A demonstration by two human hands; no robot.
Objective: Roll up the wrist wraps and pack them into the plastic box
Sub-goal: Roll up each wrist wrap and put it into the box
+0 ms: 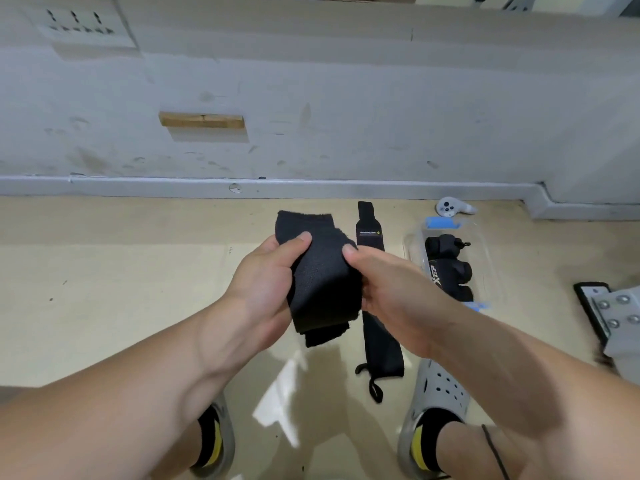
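Note:
A black wrist wrap (pixel 320 275), partly rolled, is held up in front of me between both hands. My left hand (pixel 266 289) grips its left side, thumb on top. On its right edge my right hand (pixel 398 292) pinches the fabric. A second black wrist wrap (pixel 379 341) lies flat and unrolled on the floor just right of my hands, its thumb loop toward me. Farther right stands a clear plastic box (pixel 491 271) with blue clips, holding several rolled black wraps (pixel 450 268).
A white controller (pixel 450 206) lies by the skirting behind the box. A metal bracket with bolts (pixel 613 313) sits at the right edge. My feet in grey clogs (pixel 440 393) stand on the beige floor; the wall is close ahead.

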